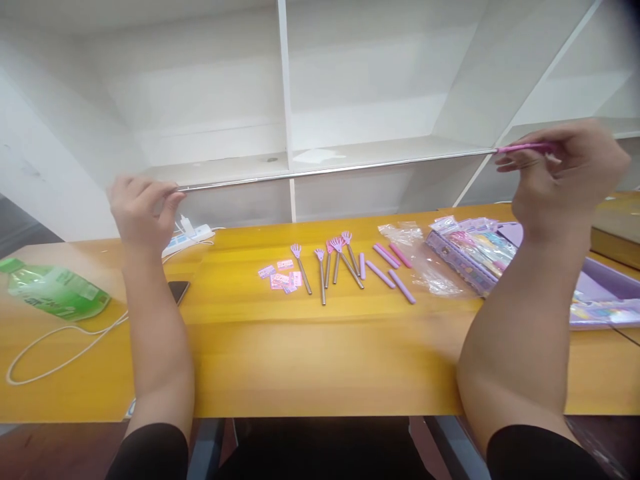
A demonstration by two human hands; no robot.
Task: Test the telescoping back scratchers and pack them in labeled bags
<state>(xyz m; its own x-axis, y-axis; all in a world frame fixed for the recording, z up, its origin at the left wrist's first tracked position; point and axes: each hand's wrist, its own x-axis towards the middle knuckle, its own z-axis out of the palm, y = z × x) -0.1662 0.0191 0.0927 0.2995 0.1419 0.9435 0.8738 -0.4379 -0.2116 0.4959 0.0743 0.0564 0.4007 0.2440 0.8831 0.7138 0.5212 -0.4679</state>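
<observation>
Two hands [145,208] [570,170] hold rod [325,172]; forearms [159,333] cross table edge [325,411].

1. Rod [340,171]: slender, silver, with a shiny metallic surface; long and nearly straight.
2. Pink end piece [525,147]: fitted at the rod's right end; its outer portion is partly hidden by fingers, so its full shape cannot be determined.
3. Support: left end pinched in the left hand [145,207]; pink end piece gripped in the right hand [570,167].
4. Pose: raised clear of the tabletop, spanning crosswise between both hands, right end slightly higher in view.
</observation>
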